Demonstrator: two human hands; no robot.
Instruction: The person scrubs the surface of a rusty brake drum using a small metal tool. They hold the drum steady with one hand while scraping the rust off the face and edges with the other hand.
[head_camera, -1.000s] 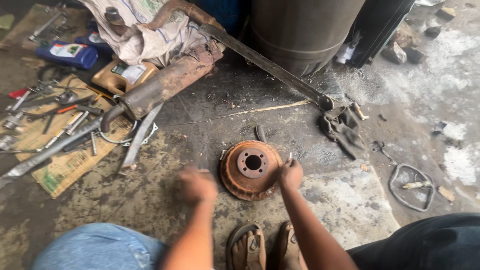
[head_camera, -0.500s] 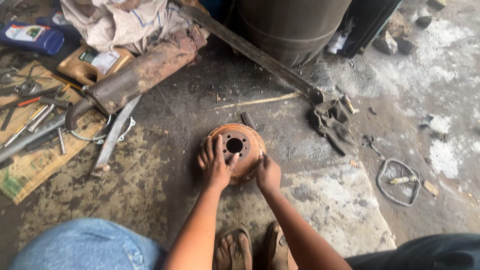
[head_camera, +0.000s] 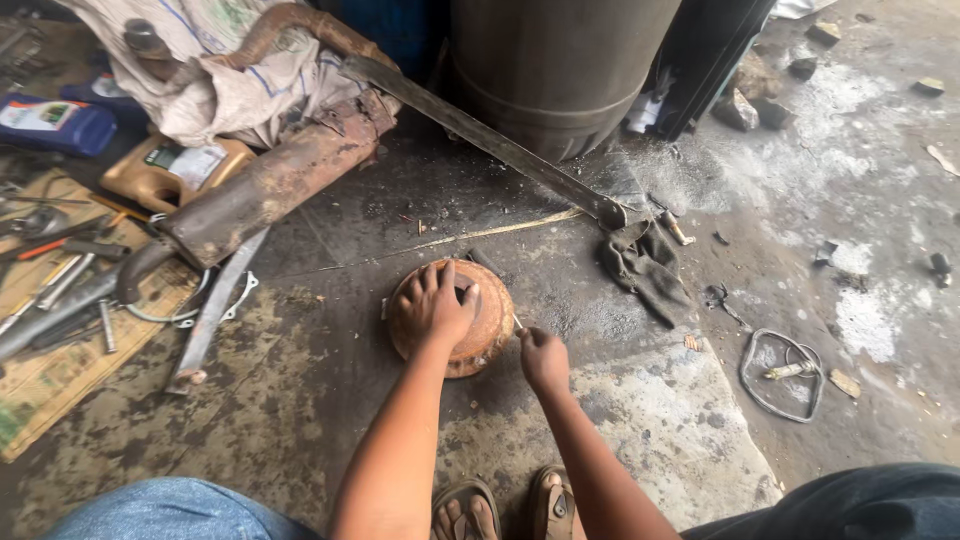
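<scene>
Where the oil-dark concrete floor (head_camera: 330, 420) gives way to a paler grey patch, the round rusty orange brake drum (head_camera: 480, 340) sits low between the two, just ahead of the person's sandalled feet (head_camera: 505, 510). Open floor lies to its left and near side. Behind it runs a long flat steel bar (head_camera: 480, 135), slanting from upper left down to a crumpled dark rag (head_camera: 645, 265), well clear of the drum's rim. A long rusted cylindrical exhaust pipe (head_camera: 265, 190) lies off to the left, apart from it. A loop of grey wire (head_camera: 780, 375) lies to the right on the pale patch.

Drum: heavily rusted, flaking orange-brown, thick rounded rim, flat face up. A dark centre hole shows between the fingers. Being round, it has no long axis across the floor; its axis stands upright.

Left hand (head_camera: 435, 305): spread wide, palm flat on the drum's top face, fingers splayed toward the far edge.

Right hand (head_camera: 543, 358): closed in a narrow grip just beside the drum's right rim, pinching a thin pale sliver (head_camera: 517, 322); what it is, cannot tell.
</scene>
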